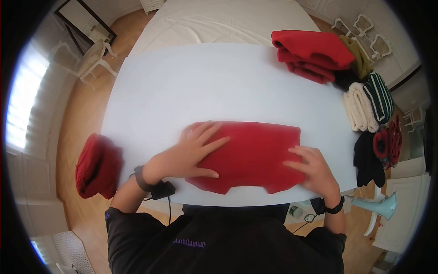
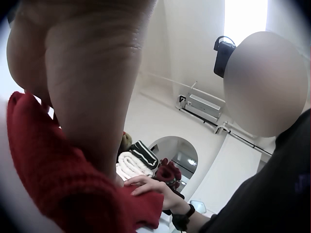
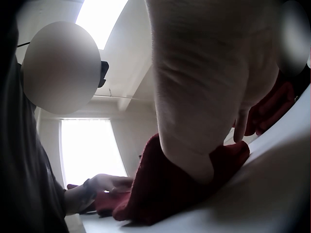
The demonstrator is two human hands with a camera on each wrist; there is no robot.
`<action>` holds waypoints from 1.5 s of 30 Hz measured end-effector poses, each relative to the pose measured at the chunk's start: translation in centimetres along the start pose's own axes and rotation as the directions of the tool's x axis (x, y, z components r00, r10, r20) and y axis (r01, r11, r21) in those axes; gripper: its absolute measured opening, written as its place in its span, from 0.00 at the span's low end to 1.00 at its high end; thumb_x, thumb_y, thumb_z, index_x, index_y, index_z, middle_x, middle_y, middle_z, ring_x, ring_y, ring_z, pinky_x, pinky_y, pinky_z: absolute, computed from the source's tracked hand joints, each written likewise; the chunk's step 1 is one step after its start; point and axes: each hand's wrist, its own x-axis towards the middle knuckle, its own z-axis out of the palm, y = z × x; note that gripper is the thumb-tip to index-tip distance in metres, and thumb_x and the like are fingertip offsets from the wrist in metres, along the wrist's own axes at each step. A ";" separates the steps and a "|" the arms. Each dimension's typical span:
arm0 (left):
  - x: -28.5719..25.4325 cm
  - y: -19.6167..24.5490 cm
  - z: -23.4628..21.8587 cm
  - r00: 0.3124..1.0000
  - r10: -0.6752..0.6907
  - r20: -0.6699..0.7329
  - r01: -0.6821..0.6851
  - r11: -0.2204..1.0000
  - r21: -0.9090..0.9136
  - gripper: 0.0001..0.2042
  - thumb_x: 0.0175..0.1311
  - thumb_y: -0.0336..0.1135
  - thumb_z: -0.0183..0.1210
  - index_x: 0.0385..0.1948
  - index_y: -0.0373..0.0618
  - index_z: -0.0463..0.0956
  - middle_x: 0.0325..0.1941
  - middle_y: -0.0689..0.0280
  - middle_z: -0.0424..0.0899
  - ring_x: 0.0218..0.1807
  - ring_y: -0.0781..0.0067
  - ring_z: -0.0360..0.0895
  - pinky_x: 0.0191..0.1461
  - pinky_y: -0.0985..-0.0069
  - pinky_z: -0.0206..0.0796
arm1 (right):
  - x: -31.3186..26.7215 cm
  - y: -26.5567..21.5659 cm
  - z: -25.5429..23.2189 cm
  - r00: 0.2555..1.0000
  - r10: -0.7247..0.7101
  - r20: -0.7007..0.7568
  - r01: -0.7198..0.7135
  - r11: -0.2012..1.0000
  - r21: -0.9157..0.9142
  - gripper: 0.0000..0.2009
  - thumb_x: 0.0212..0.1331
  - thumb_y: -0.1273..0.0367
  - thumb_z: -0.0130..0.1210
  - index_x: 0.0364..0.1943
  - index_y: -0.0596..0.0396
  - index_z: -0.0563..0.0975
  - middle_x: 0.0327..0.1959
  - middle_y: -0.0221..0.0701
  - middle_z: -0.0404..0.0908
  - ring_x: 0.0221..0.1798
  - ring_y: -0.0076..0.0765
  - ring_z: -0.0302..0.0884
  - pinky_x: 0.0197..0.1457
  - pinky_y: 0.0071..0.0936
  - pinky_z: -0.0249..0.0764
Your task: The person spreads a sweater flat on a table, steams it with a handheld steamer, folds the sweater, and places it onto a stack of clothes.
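A folded red sweater (image 1: pixel 255 155) lies near the front edge of the white table, a notch in its near edge. My left hand (image 1: pixel 194 150) rests on its left part, fingers spread across the cloth and thumb toward the near side. At the right edge, my right hand (image 1: pixel 312 169) touches the sweater with its fingers extended over the top. In the left wrist view the knit of the sweater (image 2: pixel 63 179) bulges up beside the palm. The right wrist view has the sweater's edge (image 3: pixel 160 184) raised against the right hand, whose fingertips are partly hidden.
A dark red knit bundle (image 1: pixel 98 164) sits at the table's left edge. Folded red garments (image 1: pixel 315 50) are stacked at the far right, with cream cloth (image 1: pixel 360 107), a green striped piece (image 1: pixel 379 98) and black cloth (image 1: pixel 368 160) along the right side.
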 end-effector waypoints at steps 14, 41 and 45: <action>2.9 -0.2 1.7 0.993 -0.065 -0.100 0.075 0.993 0.093 0.43 0.71 0.64 0.62 0.82 0.54 0.59 0.84 0.47 0.58 0.85 0.46 0.53 0.84 0.41 0.44 | 2.6 -1.7 1.0 0.987 0.154 0.039 -0.155 0.988 0.017 0.32 0.68 0.59 0.65 0.74 0.53 0.72 0.82 0.47 0.61 0.82 0.56 0.58 0.82 0.50 0.60; -0.9 -4.5 -0.1 0.900 -0.409 0.151 0.354 0.483 -0.801 0.17 0.59 0.29 0.76 0.48 0.38 0.80 0.40 0.67 0.86 0.48 0.74 0.82 0.54 0.73 0.76 | 3.6 -0.7 5.5 0.863 0.500 -0.078 -0.303 0.633 0.712 0.38 0.60 0.67 0.75 0.73 0.59 0.67 0.58 0.40 0.80 0.64 0.42 0.80 0.71 0.42 0.77; -3.0 -3.8 0.7 0.907 -0.404 0.121 0.275 0.351 -0.895 0.32 0.55 0.27 0.79 0.62 0.40 0.73 0.54 0.64 0.84 0.59 0.70 0.80 0.65 0.69 0.74 | 1.4 -0.3 5.4 0.888 0.452 0.085 -0.356 0.559 0.749 0.25 0.61 0.69 0.73 0.61 0.64 0.78 0.60 0.39 0.81 0.64 0.38 0.81 0.69 0.37 0.77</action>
